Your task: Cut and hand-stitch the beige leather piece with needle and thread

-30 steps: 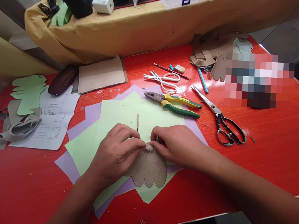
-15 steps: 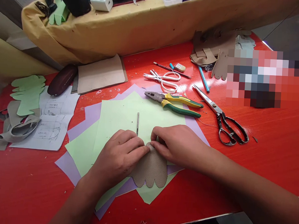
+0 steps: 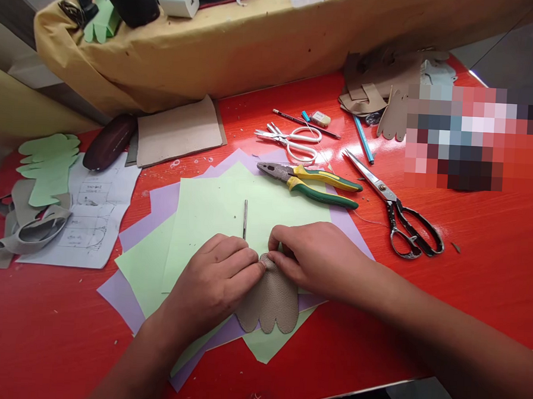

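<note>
A taupe, grained leather piece (image 3: 270,301) with a scalloped lower edge lies over green and purple paper sheets (image 3: 213,202). My left hand (image 3: 222,274) is closed on its upper left side, thumb and fingers pressed together. Pinching the top edge from the other side is my right hand (image 3: 302,249), its fingertips close to the left ones. Part of the leather is hidden under my left hand. Just beyond my left fingers, a thin metal punch-like rod (image 3: 245,216) lies on the green paper.
Beyond the papers lie pliers (image 3: 325,187), white-handled scissors (image 3: 303,143), large black-handled scissors (image 3: 393,212), a blue pen (image 3: 363,139) and a pencil (image 3: 293,117). On the left are a drawing sheet (image 3: 86,232), green cutouts (image 3: 49,164) and a dark oval case (image 3: 111,141). Brown scraps (image 3: 380,80) sit back right.
My left hand's fingers have shifted slightly on the leather. My right hand keeps its pinch at the top edge. The view has moved a little.
</note>
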Demonstrator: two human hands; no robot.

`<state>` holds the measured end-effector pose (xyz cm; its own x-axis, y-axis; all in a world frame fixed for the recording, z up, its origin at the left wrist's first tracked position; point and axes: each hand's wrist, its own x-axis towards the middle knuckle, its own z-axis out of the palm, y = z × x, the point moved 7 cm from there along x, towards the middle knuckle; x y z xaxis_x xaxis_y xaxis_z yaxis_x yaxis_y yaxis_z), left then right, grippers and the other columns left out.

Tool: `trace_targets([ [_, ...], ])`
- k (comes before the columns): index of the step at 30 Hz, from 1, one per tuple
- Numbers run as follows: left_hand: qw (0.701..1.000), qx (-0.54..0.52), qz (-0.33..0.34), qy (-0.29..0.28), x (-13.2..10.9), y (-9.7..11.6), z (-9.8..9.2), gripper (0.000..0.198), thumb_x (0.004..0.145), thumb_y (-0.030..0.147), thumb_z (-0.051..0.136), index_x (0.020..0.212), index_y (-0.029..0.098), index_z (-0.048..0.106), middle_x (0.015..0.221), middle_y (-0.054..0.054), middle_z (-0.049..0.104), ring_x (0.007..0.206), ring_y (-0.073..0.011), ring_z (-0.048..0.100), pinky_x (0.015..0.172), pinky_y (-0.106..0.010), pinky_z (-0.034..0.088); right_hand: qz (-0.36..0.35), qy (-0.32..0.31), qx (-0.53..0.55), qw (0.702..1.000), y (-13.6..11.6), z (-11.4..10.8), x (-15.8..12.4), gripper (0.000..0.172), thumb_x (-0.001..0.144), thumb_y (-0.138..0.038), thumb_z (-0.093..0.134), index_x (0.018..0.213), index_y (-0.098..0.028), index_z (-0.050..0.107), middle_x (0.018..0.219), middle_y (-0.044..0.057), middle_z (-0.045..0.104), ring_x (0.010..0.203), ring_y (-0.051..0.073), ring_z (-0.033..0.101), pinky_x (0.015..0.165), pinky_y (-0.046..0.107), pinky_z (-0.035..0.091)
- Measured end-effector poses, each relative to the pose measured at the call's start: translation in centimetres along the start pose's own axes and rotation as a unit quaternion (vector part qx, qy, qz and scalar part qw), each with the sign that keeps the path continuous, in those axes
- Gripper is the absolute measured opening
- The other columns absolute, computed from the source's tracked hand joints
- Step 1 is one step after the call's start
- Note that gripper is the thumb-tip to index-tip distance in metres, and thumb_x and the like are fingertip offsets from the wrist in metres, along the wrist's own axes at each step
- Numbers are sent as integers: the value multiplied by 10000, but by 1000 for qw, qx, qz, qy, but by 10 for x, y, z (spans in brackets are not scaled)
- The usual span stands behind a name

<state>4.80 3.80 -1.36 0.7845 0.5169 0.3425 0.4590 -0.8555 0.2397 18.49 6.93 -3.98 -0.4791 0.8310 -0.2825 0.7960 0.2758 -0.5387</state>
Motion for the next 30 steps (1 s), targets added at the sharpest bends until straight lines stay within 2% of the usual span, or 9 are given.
trace_targets([
  [7, 1000, 10, 1, 11, -1, 1, -1, 146, 964, 31, 636, 1032, 148, 690, 903, -72, 770, 850, -239, 650, 726, -387, 491, -1, -6, 1, 1000, -1, -1, 1, 132, 975, -305, 595, 972, -227, 702, 811, 17, 765, 695, 181, 646, 577, 293, 235],
  [14, 999, 26, 13, 13, -1, 3, -2, 193, 951, 34, 669, 1124, 119, 690, 913, -74, 779, 846, -244, 644, 731, -400, 489, -5, 2, 4, 1000, -1, -2, 1, 150, 979, -314, 583, 963, -225, 703, 798, 17, 765, 682, 181, 641, 568, 295, 216],
  [30, 998, 46, 38, 21, 0, 8, -6, 162, 959, 54, 668, 1104, 122, 699, 892, -68, 775, 838, -230, 655, 699, -386, 495, -1, -6, 0, 1000, -1, 0, 1, 141, 984, -324, 602, 988, -224, 703, 807, 18, 767, 691, 183, 646, 578, 292, 236],
])
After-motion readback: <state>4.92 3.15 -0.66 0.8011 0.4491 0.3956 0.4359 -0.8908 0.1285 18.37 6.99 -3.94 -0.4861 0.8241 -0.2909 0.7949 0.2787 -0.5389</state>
